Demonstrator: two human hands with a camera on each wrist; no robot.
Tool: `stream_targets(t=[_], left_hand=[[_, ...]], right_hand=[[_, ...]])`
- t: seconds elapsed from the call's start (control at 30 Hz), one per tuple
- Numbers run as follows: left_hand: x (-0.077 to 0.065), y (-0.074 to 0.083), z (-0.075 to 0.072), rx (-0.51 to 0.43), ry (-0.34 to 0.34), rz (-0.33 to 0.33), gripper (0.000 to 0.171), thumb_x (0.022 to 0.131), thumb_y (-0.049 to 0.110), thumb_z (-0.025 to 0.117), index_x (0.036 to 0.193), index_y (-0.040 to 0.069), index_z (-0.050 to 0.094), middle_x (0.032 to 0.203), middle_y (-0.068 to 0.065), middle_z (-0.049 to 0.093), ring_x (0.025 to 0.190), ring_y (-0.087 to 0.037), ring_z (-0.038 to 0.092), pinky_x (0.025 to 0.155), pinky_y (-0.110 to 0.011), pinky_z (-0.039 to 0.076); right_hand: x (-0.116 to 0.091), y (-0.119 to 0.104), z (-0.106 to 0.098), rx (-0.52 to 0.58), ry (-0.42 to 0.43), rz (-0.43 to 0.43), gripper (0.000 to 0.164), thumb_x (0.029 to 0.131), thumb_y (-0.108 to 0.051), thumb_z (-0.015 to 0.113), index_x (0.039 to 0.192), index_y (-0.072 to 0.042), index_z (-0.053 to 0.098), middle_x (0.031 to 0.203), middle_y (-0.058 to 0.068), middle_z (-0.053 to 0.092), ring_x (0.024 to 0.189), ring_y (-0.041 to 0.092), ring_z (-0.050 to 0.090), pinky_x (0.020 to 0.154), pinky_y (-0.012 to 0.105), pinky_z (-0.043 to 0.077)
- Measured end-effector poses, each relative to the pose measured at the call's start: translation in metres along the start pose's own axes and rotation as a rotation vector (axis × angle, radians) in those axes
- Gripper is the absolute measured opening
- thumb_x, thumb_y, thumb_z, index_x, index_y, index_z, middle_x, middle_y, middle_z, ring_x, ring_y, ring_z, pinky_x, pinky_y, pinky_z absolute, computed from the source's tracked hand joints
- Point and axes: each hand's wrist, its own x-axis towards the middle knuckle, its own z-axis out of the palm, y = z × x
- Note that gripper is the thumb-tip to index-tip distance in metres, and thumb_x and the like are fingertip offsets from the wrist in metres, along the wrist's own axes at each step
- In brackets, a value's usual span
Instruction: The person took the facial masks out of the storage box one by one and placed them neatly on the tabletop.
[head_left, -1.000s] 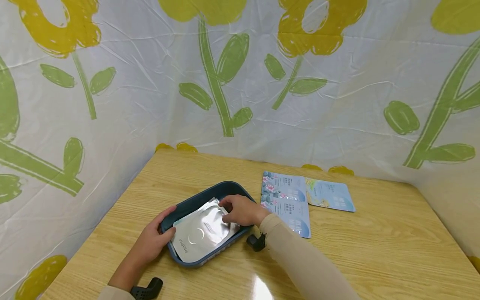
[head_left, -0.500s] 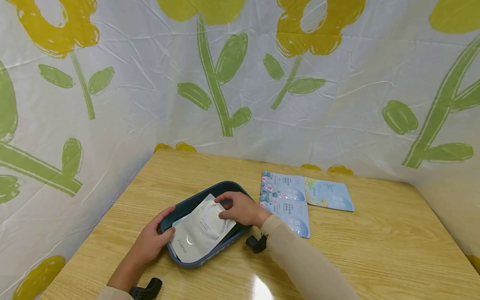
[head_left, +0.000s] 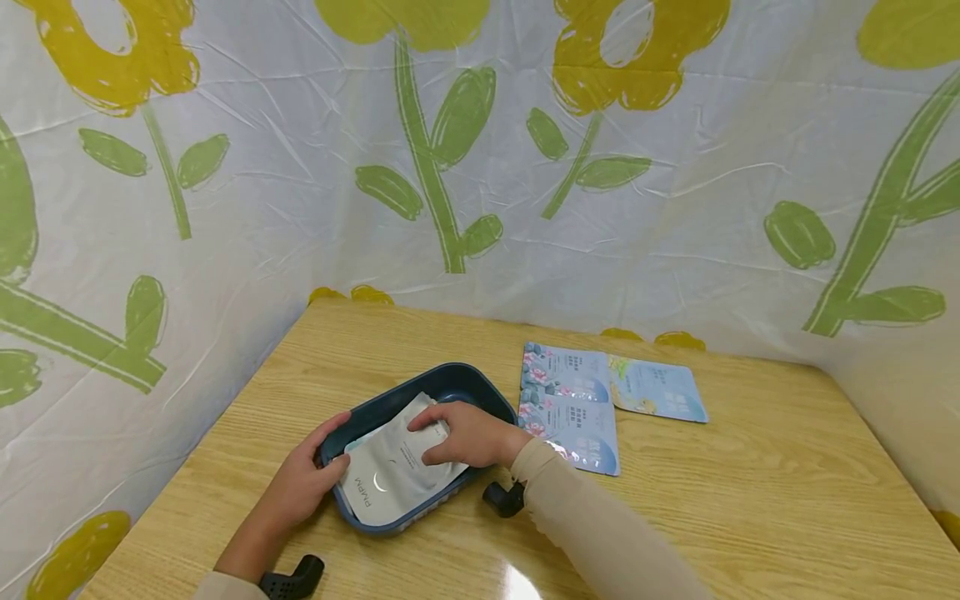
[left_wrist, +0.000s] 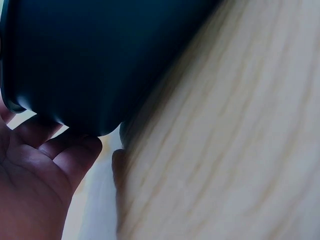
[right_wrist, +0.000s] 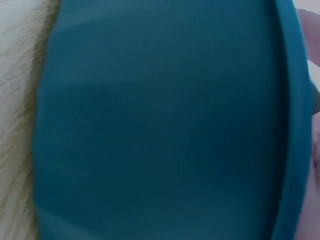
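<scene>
On the table a dark blue plastic basket [head_left: 480, 385] sits slanted. My left hand [head_left: 300, 479] grips its left end, thumb over the rim by the packet; in the left wrist view, fingers [left_wrist: 75, 155] curl against the outer wall. Inside lies a silvery-white PMPM sachet [head_left: 382, 475], like a sheet mask packet, with a sliver of light blue showing beneath it. Over the sachet's right part rests my right hand [head_left: 468, 435], index finger and thumb spread apart on its surface. The basket's outer wall [right_wrist: 160, 120] fills most of the right wrist view and hides most of that hand.
Right of the basket lie two light blue flowered mask packets, one farther back [head_left: 566, 372] and one nearer [head_left: 573, 433]. A third blue packet [head_left: 660, 389] with a yellow pattern adjoins them. A flower-printed cloth [head_left: 300, 167] hangs behind the wooden table [head_left: 750, 483].
The PMPM sachet's shine has faded and its surface has shifted slightly in the basket. My right hand has moved left and nearer over it, its fingers spreading. The left hand stays put.
</scene>
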Motion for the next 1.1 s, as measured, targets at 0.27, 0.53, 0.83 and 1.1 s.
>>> stream_targets(t=[0.27, 0.53, 0.83, 1.1], left_hand=[[0.001, 0.002, 0.0, -0.001, -0.006, 0.002, 0.059, 0.097, 0.012, 0.058, 0.153, 0.01, 0.039, 0.158, -0.022, 0.032, 0.144, -0.04, 0.029, 0.115, -0.056, 0.023], [0.0, 0.001, -0.001, -0.016, -0.01, 0.021, 0.059, 0.098, 0.013, 0.06, 0.153, 0.01, 0.039, 0.153, -0.02, 0.04, 0.136, -0.032, 0.043, 0.103, -0.02, 0.036], [0.0, 0.001, -0.001, 0.018, 0.002, 0.024, 0.059, 0.098, 0.01, 0.06, 0.153, 0.008, 0.039, 0.155, -0.021, 0.036, 0.141, -0.036, 0.037, 0.11, -0.035, 0.031], [0.001, -0.002, 0.0, 0.046, 0.006, 0.011, 0.059, 0.097, 0.01, 0.059, 0.153, 0.009, 0.039, 0.157, -0.02, 0.034, 0.143, -0.039, 0.033, 0.111, -0.05, 0.027]], right_hand=[[0.002, -0.003, 0.003, -0.091, -0.067, -0.001, 0.038, 0.087, -0.017, 0.074, 0.125, -0.018, 0.069, 0.126, -0.007, 0.063, 0.106, 0.008, 0.053, 0.083, 0.024, 0.049], [-0.012, -0.006, -0.004, -0.112, 0.092, -0.048, 0.028, 0.091, -0.013, 0.067, 0.119, -0.018, 0.069, 0.117, -0.006, 0.065, 0.103, 0.013, 0.056, 0.088, 0.029, 0.049], [-0.044, -0.001, -0.026, -0.016, 0.267, -0.064, 0.021, 0.091, -0.015, 0.069, 0.112, -0.014, 0.07, 0.121, 0.001, 0.064, 0.109, 0.02, 0.056, 0.091, 0.037, 0.048], [-0.092, 0.027, -0.059, 0.004, 0.45, -0.034, 0.025, 0.09, -0.017, 0.072, 0.114, -0.011, 0.07, 0.122, 0.005, 0.065, 0.116, 0.026, 0.055, 0.092, 0.043, 0.046]])
